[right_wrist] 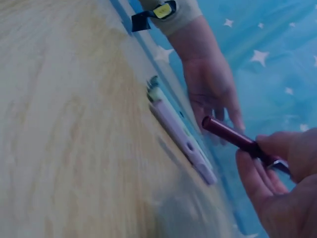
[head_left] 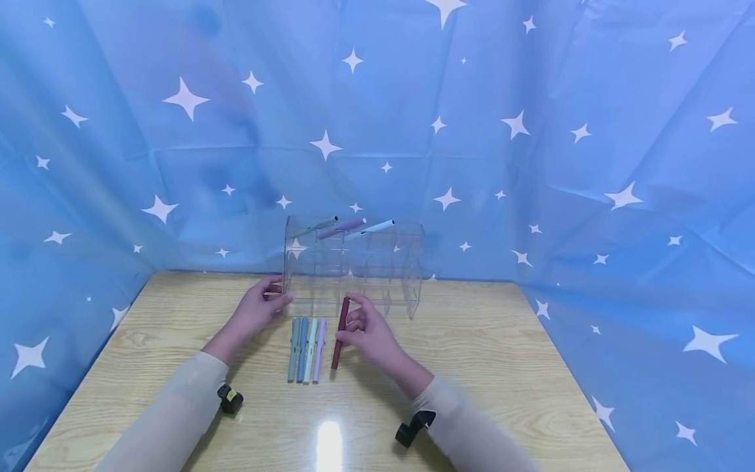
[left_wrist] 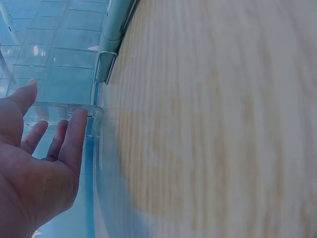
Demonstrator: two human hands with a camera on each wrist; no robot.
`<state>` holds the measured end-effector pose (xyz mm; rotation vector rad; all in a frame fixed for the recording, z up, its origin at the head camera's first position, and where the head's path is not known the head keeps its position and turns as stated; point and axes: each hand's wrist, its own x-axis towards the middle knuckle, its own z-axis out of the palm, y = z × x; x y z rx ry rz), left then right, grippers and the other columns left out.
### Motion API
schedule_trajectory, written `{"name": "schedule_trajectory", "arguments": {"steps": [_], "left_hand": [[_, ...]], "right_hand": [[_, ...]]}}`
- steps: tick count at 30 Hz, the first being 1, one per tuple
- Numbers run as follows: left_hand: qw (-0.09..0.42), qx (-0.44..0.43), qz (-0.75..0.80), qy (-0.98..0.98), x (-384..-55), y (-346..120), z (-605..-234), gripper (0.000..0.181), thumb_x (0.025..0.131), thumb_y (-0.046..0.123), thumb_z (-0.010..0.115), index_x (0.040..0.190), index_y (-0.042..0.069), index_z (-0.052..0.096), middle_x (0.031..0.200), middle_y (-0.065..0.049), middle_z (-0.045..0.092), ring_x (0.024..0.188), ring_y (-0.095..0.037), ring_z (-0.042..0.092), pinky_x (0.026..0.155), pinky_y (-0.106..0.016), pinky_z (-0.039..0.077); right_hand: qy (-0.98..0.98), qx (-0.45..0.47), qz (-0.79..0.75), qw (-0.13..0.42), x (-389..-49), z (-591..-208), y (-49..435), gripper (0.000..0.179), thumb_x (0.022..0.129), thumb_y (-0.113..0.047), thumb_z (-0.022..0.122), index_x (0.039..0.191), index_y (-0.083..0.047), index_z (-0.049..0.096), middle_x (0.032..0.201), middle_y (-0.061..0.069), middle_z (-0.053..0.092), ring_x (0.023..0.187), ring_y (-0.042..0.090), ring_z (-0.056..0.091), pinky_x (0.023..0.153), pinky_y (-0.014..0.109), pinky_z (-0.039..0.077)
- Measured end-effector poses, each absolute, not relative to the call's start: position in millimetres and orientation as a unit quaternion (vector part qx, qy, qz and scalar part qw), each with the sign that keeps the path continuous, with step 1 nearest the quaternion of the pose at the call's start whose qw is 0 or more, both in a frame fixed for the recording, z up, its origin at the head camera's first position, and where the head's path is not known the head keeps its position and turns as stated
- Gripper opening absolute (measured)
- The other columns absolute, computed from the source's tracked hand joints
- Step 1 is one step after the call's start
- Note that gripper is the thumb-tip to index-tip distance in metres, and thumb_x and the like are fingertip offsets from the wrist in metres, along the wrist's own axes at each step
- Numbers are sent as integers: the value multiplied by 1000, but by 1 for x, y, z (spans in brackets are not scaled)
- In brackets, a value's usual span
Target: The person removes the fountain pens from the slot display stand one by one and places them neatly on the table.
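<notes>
Dark red pen (head_left: 343, 318) is gripped in the fingers of the right hand (head_left: 370, 331) above the counter (head_left: 483, 367), right of four aligned pens (head_left: 303, 352); left hand (head_left: 258, 307), fingers uncurled, is at the left end of the clear rack (head_left: 285, 262).

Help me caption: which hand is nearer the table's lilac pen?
Right. The right hand is just right of the lilac pen; the left hand is farther, at the left end of the rack.
</notes>
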<state>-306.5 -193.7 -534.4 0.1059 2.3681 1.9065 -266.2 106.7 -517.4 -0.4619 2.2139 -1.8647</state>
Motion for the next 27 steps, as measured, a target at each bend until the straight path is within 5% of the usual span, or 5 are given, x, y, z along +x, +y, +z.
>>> {"name": "schedule_trajectory", "arguments": {"steps": [13, 27], "left_hand": [[44, 35, 617, 785, -308, -194, -533, 61, 112, 17, 69, 165, 1, 43, 148, -29, 53, 134, -46, 60, 102, -44, 66], [65, 31, 637, 768, -308, -195, -534, 68, 113, 17, 69, 169, 1, 35, 154, -31, 48, 139, -48, 56, 105, -48, 64]], "right_hand": [[789, -141, -585, 125, -262, -533, 90, 86, 94, -2, 87, 167, -8, 42, 112, 13, 68, 95, 22, 71, 80, 32, 64], [841, -136, -508, 131, -266, -531, 87, 83, 88, -5, 93, 158, 4, 50, 108, 10, 71, 90, 19, 67, 76, 30, 60]]}}
